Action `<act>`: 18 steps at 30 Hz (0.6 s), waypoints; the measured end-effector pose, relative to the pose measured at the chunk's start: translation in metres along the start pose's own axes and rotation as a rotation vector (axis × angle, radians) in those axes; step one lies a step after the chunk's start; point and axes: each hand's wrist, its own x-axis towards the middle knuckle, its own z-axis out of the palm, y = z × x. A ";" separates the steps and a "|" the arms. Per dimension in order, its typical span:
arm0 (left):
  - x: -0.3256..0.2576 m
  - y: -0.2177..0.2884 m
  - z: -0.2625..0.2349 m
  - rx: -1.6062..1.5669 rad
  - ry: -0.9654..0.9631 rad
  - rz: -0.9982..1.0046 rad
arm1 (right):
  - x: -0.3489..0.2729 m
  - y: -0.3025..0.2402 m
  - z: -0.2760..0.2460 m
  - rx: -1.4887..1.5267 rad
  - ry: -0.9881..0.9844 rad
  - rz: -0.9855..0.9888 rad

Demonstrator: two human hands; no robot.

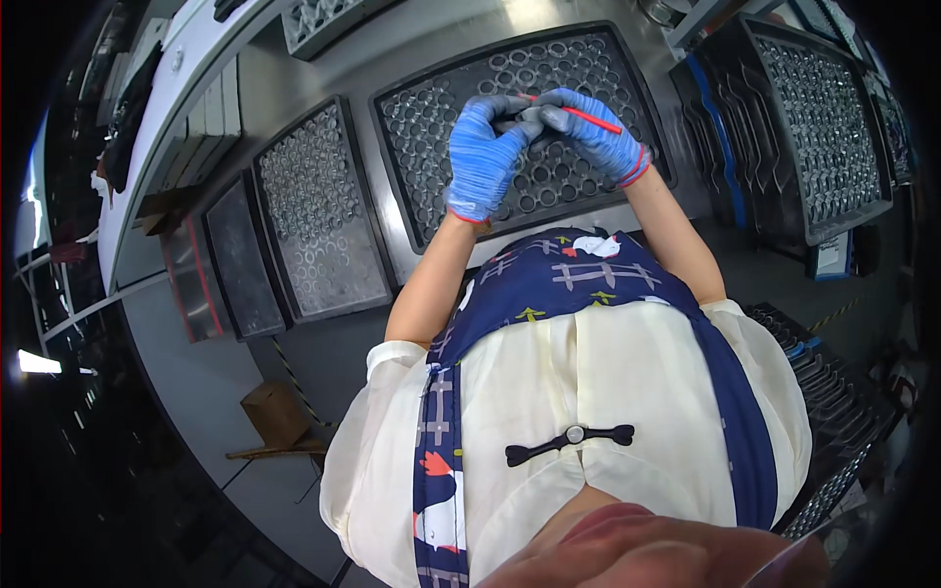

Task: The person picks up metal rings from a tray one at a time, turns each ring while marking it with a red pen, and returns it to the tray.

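Observation:
Both my hands wear blue knitted gloves with grey-coated fingers and meet over a black tray (394, 178) full of metal rings (557, 186). My left hand (482, 157) is closed, thumb and fingers pinched together near the right fingertips. A small dark piece seems to sit between the two hands, but the fingers mostly cover it. My right hand (606, 142) grips a thin red pen-like stick (593, 120), which slants across its fingers with one end by the left fingertips.
Left of the main tray lies a second black tray (343, 284) partly filled with rings, beside a dark flat tray (245, 265). Stacked trays (814, 127) of metal parts stand at the right. A grey crate (319, 20) sits at the back; a cardboard box (274, 414) is lower left.

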 end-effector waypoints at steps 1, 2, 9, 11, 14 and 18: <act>-0.002 0.002 0.000 -0.063 -0.036 -0.035 | -0.005 0.000 0.002 0.207 0.002 0.085; -0.003 0.001 -0.001 -0.065 -0.037 -0.040 | -0.005 0.000 0.002 0.208 0.005 0.089; -0.009 0.013 0.001 0.315 -0.049 0.221 | -0.009 -0.009 0.008 -0.400 0.017 -0.004; -0.009 0.015 -0.001 0.010 -0.080 0.011 | -0.008 0.001 0.006 0.101 0.026 0.065; -0.008 0.021 -0.003 0.041 -0.079 0.008 | -0.009 0.000 0.006 0.233 -0.031 0.077; -0.009 0.019 -0.004 0.320 -0.092 0.184 | -0.001 -0.001 0.002 -0.309 -0.060 0.024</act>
